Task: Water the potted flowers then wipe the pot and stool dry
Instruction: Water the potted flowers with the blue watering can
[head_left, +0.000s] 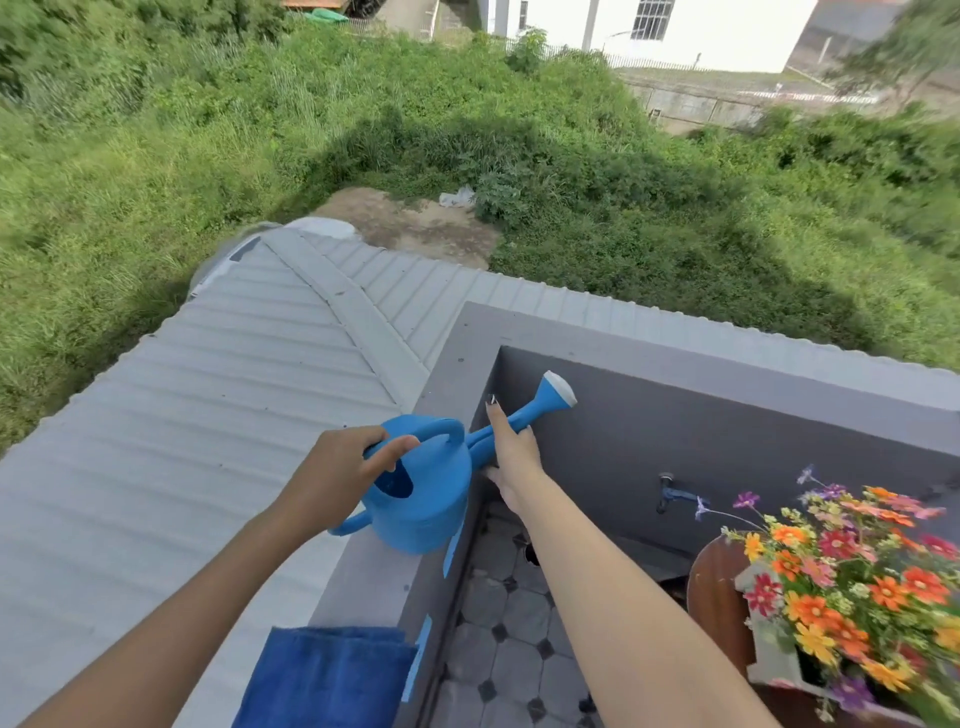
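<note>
Gripping watering can (421, 499): left hand (337, 475) on handle, right hand (511, 452) hiding spout.

flowers (852, 587): blurred towards the right edge, cut off by the right and bottom edges
pot (774, 654): mostly hidden under blooms, base out of frame
stool (714, 597): only a curved brown slice shows, rest behind the pot
blue towel (327, 675): cut by the bottom edge
right hand (511, 452): palm side hidden, fingers partly behind the watering can (421, 499) spout
tap (667, 491): too small to make out clearly
</note>
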